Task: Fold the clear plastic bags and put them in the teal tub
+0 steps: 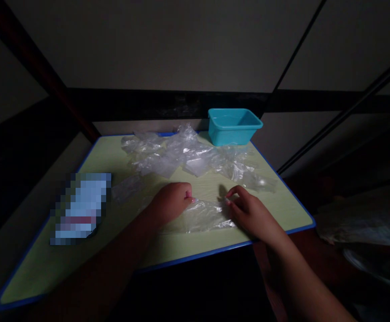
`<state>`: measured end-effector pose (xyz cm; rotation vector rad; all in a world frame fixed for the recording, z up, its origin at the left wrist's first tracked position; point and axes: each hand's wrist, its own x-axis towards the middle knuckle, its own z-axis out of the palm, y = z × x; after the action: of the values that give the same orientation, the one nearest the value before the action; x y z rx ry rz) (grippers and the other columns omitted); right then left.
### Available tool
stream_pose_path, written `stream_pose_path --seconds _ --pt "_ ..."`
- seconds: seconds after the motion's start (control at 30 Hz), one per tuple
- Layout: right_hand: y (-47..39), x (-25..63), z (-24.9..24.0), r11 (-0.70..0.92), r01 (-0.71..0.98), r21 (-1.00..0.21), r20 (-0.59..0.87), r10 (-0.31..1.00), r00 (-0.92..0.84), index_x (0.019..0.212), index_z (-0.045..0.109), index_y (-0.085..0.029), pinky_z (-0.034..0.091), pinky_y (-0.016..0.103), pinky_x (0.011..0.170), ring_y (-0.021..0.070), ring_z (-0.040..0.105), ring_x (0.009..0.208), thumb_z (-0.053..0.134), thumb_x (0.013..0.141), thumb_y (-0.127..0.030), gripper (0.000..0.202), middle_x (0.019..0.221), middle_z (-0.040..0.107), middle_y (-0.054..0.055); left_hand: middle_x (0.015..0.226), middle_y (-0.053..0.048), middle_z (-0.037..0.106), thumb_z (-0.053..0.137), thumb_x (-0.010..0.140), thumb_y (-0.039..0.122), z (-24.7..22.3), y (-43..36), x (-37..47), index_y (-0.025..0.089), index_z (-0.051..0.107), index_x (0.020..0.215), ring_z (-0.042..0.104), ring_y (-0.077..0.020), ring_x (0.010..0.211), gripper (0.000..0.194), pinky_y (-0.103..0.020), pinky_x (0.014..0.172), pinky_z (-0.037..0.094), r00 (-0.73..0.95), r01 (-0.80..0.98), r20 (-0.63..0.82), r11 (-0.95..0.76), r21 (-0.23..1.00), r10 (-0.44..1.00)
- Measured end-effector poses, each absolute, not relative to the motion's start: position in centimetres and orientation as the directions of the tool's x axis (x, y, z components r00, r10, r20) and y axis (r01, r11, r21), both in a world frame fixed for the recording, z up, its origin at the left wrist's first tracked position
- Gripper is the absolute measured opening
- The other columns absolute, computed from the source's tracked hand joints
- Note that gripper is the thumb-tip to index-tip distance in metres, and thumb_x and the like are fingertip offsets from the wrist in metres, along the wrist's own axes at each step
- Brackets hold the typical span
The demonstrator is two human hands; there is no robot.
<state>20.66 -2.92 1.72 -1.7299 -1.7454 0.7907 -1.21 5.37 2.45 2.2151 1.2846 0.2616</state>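
Observation:
A clear plastic bag (206, 217) lies near the front edge of the pale green table (114, 250), stretched between my two hands. My left hand (173, 201) is closed, its thumb and finger pinching the bag's upper left edge. At the bag's right end, my right hand (248, 210) has thumb and forefinger pressed together on the plastic. Farther back, a heap of crumpled clear bags (181, 152) spreads across the table.
A turquoise bin (233, 134) stands at the table's back right corner. On the left lies a pixelated item (81, 208). The table has a blue rim, and a panelled wall rises behind it. Plastic bundles (366, 223) are at the right, beyond the table.

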Motion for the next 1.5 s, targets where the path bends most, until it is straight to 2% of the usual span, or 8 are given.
stream_pose_path --seconds 0.2,0.47,0.63,0.83,1.0,1.23,1.5 --pt "-3.6 20.9 1.0 -0.029 0.597 -0.802 -0.021 1.000 0.020 0.095 0.043 -0.023 0.032 0.022 0.049 0.0133 0.050 0.053 0.053 0.081 -0.030 0.018 0.061 0.057 -0.004 0.060 0.003 0.052 0.061 0.076 0.021 2.6 5.3 -1.1 0.018 0.049 0.061 0.046 -0.0129 0.060 0.020 -0.024 0.055 0.025 0.518 0.740 -0.116 -0.376 0.557 0.848" --pt "-3.3 20.3 1.7 -0.075 0.701 -0.709 -0.012 0.995 0.094 0.081 0.048 -0.022 0.034 0.023 0.050 0.0145 0.054 0.055 0.058 0.075 -0.027 0.013 0.063 0.061 -0.001 0.061 0.003 0.054 0.063 0.075 0.021 2.5 5.4 -1.0 0.018 0.050 0.060 0.047 -0.0129 0.060 0.020 -0.024 0.054 0.025 0.501 0.748 -0.113 -0.363 0.556 0.858" --pt "-3.6 20.4 1.5 -0.059 0.634 -0.771 -0.019 0.997 0.069 0.087 0.052 -0.021 0.035 0.023 0.050 0.0144 0.055 0.055 0.057 0.080 -0.032 0.013 0.065 0.063 0.000 0.061 0.003 0.054 0.063 0.074 0.023 2.5 5.3 -1.0 0.019 0.051 0.061 0.048 -0.0132 0.061 0.019 -0.024 0.054 0.026 0.497 0.754 -0.118 -0.361 0.548 0.859" --pt "-4.1 20.7 0.8 -0.042 0.490 -0.871 0.003 0.996 0.091 0.094 0.044 -0.023 0.033 0.022 0.048 0.0127 0.050 0.053 0.054 0.083 -0.036 0.019 0.067 0.061 -0.002 0.061 0.003 0.055 0.063 0.075 0.021 2.6 5.3 -1.0 0.018 0.051 0.061 0.048 -0.0131 0.061 0.019 -0.024 0.054 0.026 0.506 0.751 -0.120 -0.367 0.549 0.854" --pt "-3.7 20.6 0.8 -0.039 0.560 -0.828 0.018 0.995 0.095 0.084 0.046 -0.023 0.034 0.023 0.050 0.0131 0.050 0.053 0.052 0.081 -0.031 0.011 0.061 0.056 -0.003 0.060 0.003 0.054 0.063 0.074 0.021 2.6 5.4 -0.9 0.019 0.051 0.060 0.048 -0.0132 0.060 0.018 -0.024 0.054 0.026 0.495 0.757 -0.119 -0.360 0.545 0.861" --pt "-3.3 20.5 1.1 -0.062 0.687 -0.724 0.032 0.992 0.123 0.084 0.054 -0.021 0.035 0.024 0.053 0.0146 0.054 0.055 0.051 0.078 -0.024 0.006 0.064 0.062 0.000 0.060 0.003 0.053 0.062 0.075 0.023 2.8 5.3 -0.9 0.019 0.051 0.060 0.048 -0.0137 0.061 0.018 -0.025 0.054 0.026 0.490 0.764 -0.128 -0.354 0.540 0.862" --pt "-3.1 20.4 1.4 -0.076 0.711 -0.699 0.007 0.994 0.113 0.090 0.056 -0.020 0.033 0.024 0.050 0.0146 0.052 0.051 0.048 0.084 -0.030 0.014 0.060 0.060 0.000 0.059 0.003 0.051 0.062 0.075 0.021 2.7 5.3 -1.0 0.019 0.050 0.060 0.046 -0.0133 0.060 0.020 -0.025 0.055 0.025 0.498 0.749 -0.121 -0.356 0.558 0.858"
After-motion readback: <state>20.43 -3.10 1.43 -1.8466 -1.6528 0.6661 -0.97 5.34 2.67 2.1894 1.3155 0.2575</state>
